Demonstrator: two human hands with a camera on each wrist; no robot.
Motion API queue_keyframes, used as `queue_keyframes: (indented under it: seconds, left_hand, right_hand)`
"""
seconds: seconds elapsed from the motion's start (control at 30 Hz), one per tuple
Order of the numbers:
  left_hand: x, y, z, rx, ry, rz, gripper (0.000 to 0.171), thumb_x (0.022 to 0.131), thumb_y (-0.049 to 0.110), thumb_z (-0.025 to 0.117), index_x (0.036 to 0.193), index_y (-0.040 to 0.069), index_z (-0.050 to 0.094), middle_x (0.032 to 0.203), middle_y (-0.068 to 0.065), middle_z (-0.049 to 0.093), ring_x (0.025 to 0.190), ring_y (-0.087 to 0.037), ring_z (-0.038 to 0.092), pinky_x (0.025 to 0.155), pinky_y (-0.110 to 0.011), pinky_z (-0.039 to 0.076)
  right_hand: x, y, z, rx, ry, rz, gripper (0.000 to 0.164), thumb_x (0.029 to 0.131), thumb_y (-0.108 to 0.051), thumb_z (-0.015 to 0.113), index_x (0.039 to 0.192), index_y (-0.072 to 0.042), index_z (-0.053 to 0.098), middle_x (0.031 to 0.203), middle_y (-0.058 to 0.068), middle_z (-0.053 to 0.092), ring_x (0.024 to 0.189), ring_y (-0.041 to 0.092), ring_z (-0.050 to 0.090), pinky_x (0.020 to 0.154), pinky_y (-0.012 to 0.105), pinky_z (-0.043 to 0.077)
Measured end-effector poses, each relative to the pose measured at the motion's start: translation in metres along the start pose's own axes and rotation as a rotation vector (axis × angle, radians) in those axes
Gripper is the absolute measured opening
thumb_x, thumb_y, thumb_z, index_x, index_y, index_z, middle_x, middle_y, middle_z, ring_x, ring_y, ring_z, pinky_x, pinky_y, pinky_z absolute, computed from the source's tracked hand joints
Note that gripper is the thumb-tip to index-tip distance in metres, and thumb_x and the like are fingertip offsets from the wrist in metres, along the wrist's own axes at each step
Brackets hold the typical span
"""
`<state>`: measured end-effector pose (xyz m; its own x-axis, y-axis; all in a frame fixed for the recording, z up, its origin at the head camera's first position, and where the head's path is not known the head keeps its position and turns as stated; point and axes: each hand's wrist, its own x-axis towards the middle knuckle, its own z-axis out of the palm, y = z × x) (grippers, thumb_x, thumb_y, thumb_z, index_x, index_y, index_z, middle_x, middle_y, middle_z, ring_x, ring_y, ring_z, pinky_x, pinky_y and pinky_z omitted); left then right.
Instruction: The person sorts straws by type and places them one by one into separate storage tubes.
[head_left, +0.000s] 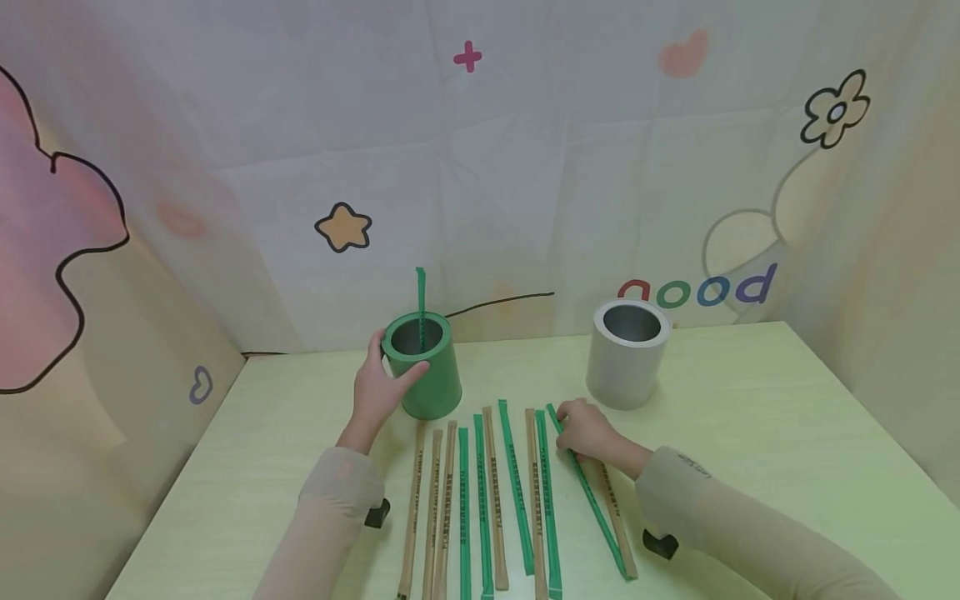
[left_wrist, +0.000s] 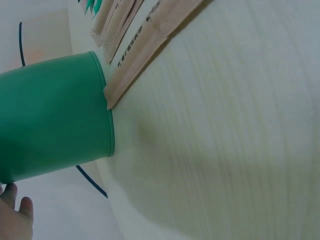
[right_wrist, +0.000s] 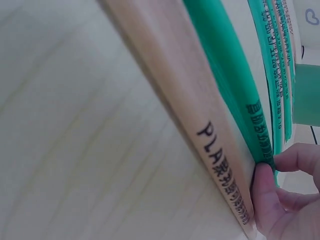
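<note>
My left hand [head_left: 375, 390] holds the green cup [head_left: 438, 387] near its rim, thumb across the front and fingers round the left side. Inside that cup a green wrapped straw [head_left: 422, 296] stands upright. On the right, my right hand [head_left: 588, 429] pinches a green wrapped straw [right_wrist: 245, 95] between thumb and fingertips near its far end. Just beside it lies a brown wrapped straw [right_wrist: 185, 100], partly hidden under the hand in the head view. The left wrist view shows the green cup [left_wrist: 55, 117] with fingers at its edge.
Several brown straws [head_left: 412, 517] and green straws [head_left: 464, 508] lie side by side, lengthwise, between the arms. A white cup [head_left: 626, 367] stands behind my right hand. A printed cloth [head_left: 510, 183] hangs behind the pale wooden table [head_left: 750, 433].
</note>
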<state>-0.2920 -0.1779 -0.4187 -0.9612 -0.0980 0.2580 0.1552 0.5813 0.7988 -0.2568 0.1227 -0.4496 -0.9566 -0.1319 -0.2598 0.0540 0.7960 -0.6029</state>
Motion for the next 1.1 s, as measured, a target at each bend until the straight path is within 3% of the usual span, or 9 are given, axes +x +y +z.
queue_keyframes:
  seconds: [0.2,0.47,0.77,1.1]
  left_hand:
    - [0.0,0.0,0.0,0.012,0.004,0.0,0.088,0.069,0.056,0.064,0.137,0.019,0.023,0.141,-0.006,0.034,0.13,-0.025,0.031,0.101,-0.05,0.029]
    - [-0.001,0.0,0.0,0.008,0.0,0.001,0.088,0.069,0.056,0.064,0.137,0.018,0.022,0.14,-0.007,0.034,0.13,-0.025,0.031,0.101,-0.051,0.029]
    - [0.0,0.0,-0.001,0.018,-0.006,-0.007,0.09,0.069,0.058,0.063,0.138,0.018,0.021,0.142,-0.007,0.032,0.13,-0.025,0.03,0.101,-0.05,0.029]
    - [0.0,0.002,-0.002,0.018,-0.003,-0.001,0.089,0.069,0.057,0.064,0.137,0.018,0.022,0.141,-0.007,0.033,0.13,-0.025,0.03,0.101,-0.05,0.029]
  right_hand:
    - [-0.001,0.0,-0.002,0.036,-0.02,0.025,0.04,0.076,-0.004,0.06,0.114,0.002,0.05,0.078,0.011,0.056,0.044,0.012,0.049,0.04,0.019,0.041]
    - [-0.001,-0.003,-0.013,0.24,-0.051,-0.029,0.043,0.075,0.0,0.055,0.117,0.005,0.047,0.064,0.009,0.052,0.042,0.013,0.048,0.042,0.024,0.044]
    - [-0.002,-0.022,-0.034,0.48,-0.092,-0.08,0.048,0.076,0.003,0.05,0.123,0.004,0.038,0.077,0.009,0.047,0.06,0.016,0.047,0.055,0.03,0.052]
    - [-0.011,-0.063,-0.071,0.601,-0.105,-0.166,0.047,0.079,0.005,0.047,0.123,0.0,0.032,0.079,0.008,0.046,0.064,0.017,0.054,0.065,0.035,0.054]
